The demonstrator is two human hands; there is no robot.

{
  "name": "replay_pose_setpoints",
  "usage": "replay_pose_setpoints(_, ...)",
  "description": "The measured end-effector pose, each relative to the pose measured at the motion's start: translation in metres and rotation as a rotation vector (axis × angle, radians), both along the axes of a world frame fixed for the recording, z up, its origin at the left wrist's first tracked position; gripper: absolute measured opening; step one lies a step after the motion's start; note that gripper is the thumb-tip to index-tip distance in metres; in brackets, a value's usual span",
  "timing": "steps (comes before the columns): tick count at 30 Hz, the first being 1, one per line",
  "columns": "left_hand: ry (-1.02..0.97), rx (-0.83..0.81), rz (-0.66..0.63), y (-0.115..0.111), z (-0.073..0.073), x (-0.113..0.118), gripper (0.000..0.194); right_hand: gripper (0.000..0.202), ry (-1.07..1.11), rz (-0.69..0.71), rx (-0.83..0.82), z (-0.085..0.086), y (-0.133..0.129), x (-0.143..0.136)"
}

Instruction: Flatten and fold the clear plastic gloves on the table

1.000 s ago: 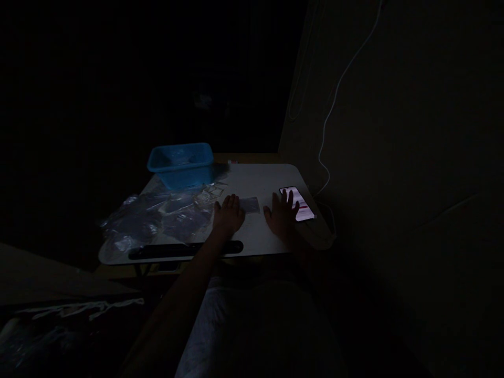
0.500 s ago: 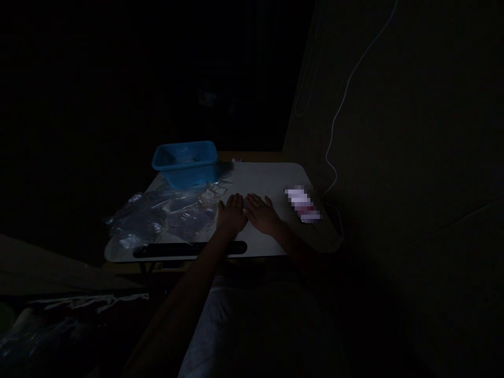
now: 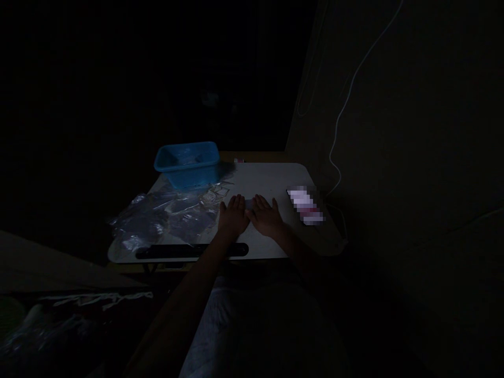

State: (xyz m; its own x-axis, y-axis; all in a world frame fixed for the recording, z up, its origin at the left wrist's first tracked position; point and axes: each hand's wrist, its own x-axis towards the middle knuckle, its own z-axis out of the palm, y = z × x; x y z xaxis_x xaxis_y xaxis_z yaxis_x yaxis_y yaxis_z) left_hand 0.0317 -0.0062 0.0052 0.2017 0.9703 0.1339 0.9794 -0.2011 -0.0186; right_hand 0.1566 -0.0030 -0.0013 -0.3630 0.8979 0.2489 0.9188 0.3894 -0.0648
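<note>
My left hand point(image 3: 233, 216) lies palm down with its fingers stretched forward over the white folding table point(image 3: 275, 178). Beside it my right hand point(image 3: 266, 216) is also flat and palm down, its thumb close to the left thumb. A small pale, see-through patch point(image 3: 249, 205), perhaps plastic film, shows in the gap between the hands; its edges are hard to make out in the dark. To the left of my left hand, clear plastic bags point(image 3: 189, 223) lie spread and crumpled, with a small clear piece point(image 3: 214, 194) near the fingertips.
A blue plastic basin point(image 3: 192, 176) stands at the table's back left. On the right lies a lit phone point(image 3: 306, 206), its screen blurred, near a white cable point(image 3: 336, 131) along the wall. A black slot point(image 3: 169, 252) runs by the front edge.
My right hand has turned, so its fingers now point more straight ahead, and a gap has opened between the two hands' fingers. The view has shifted slightly.
</note>
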Motion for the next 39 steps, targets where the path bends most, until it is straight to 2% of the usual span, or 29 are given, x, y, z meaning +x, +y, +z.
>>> replay_pose_setpoints(8,-0.015,-0.003,0.001,0.001,-0.002,0.0,0.054,0.058,-0.001,-0.005,0.008,-0.001,-0.001,-0.001)
replay_pose_setpoints(13,-0.024,0.028,-0.003,0.002,-0.004,0.0,0.055,0.055,0.039,-0.202,0.147,0.003,0.01,0.01)
replay_pose_setpoints(17,-0.018,0.055,-0.011,0.0,-0.003,0.0,0.054,0.057,0.056,-0.316,0.151,0.005,0.023,0.022)
replay_pose_setpoints(28,-0.035,0.05,-0.005,0.002,-0.004,0.0,0.054,0.059,0.08,-0.359,0.118,0.006,0.031,0.027)
replay_pose_setpoints(34,-0.018,0.029,0.003,0.001,-0.004,0.0,0.054,0.057,0.072,-0.315,0.183,0.006,0.03,0.028)
replay_pose_setpoints(39,-0.011,0.038,-0.003,-0.001,-0.001,0.001,0.054,0.056,0.086,-0.337,0.199,0.004,0.023,0.026)
